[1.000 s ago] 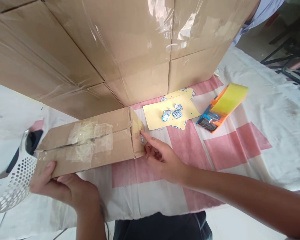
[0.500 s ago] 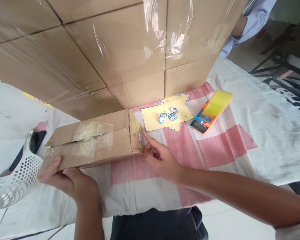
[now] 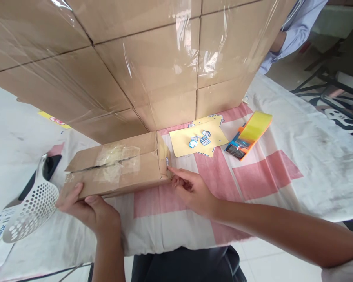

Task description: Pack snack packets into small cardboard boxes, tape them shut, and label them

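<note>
Below the wall of stacked cartons (image 3: 153, 58), the long cardboard box (image 3: 117, 166) lies flat on the checked cloth (image 3: 270, 172), just beside the lowest carton. Its board looks stiff and probably light; the taped top seam appears the weak point, so grip the ends. Left hand (image 3: 90, 209) clasps the box's near-left end, fingers curled. Right hand (image 3: 194, 190) extends its forefinger onto a small sticker (image 3: 167, 161) at the right end, other fingers folded.
</note>
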